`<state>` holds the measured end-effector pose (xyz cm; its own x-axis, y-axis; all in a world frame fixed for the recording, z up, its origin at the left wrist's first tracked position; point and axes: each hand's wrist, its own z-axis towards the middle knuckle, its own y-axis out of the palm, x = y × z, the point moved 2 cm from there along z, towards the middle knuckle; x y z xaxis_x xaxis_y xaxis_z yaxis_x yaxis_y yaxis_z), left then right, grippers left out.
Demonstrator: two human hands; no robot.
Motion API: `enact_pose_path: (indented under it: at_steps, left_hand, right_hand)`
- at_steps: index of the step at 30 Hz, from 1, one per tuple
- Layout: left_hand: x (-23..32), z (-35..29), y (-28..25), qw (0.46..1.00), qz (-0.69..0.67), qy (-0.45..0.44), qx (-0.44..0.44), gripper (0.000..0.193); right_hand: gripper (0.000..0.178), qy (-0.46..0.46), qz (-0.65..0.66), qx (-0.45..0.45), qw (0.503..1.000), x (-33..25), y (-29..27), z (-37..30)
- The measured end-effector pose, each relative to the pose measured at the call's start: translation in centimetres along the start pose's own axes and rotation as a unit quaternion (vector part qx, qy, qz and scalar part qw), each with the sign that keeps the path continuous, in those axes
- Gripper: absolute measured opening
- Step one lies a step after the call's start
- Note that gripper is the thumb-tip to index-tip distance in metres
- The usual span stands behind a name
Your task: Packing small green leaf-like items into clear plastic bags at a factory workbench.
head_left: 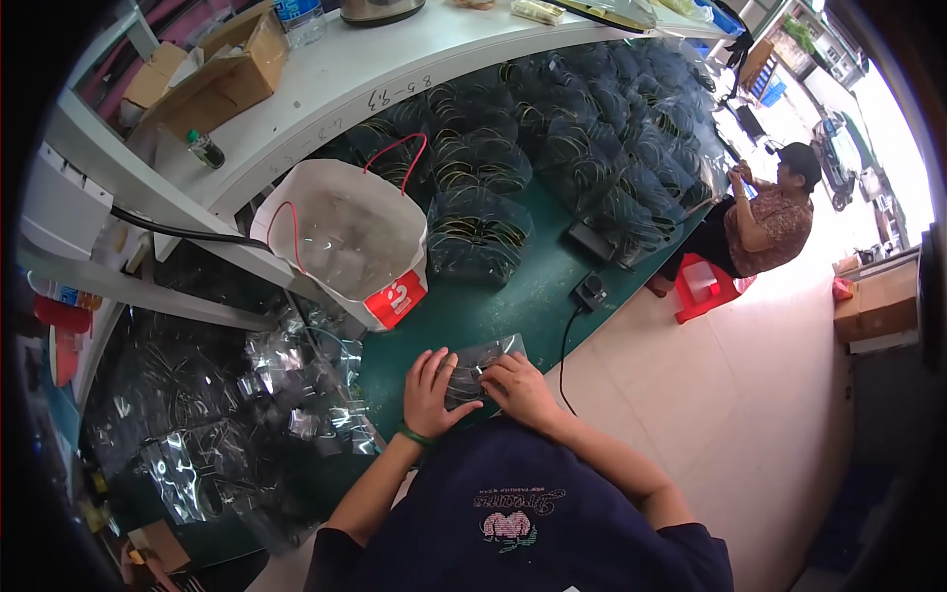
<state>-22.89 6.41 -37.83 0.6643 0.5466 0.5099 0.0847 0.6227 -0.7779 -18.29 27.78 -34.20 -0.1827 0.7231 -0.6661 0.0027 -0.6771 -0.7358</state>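
Clear plastic pouch (485,363) was pinned flat on the green table (513,296) between both hands: left hand (431,391) spread across it, right hand (517,385) pinching its edge, apparently to steady it. White paper bag (345,237) stood beyond the left hand.

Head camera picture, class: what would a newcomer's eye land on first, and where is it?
Both hands, left hand and right hand, press a clear plastic bag flat on the green table at the near edge. Behind stands a white paper bag with red handles; further back, bagged dark coils are heaped.
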Motion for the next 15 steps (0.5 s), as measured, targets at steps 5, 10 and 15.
enact_pose_path:
  at_steps: [5,10,15]
  left_hand:
    - [-0.2,-0.2,0.1,1.000,-0.003,-0.001,-0.003,0.096]
    - [0.0,-0.5,0.4,0.999,0.025,0.017,-0.009,0.087]
    - [0.4,-0.4,0.1,0.999,0.027,-0.002,-0.042,0.073]
  right_hand:
    - [0.018,-0.093,-0.096,0.015,0.991,0.3,0.5,0.2]
    - [0.022,-0.042,-0.071,0.031,0.996,0.5,0.5,1.2]
    - [0.031,0.109,0.162,-0.047,0.980,1.4,-0.7,1.5]
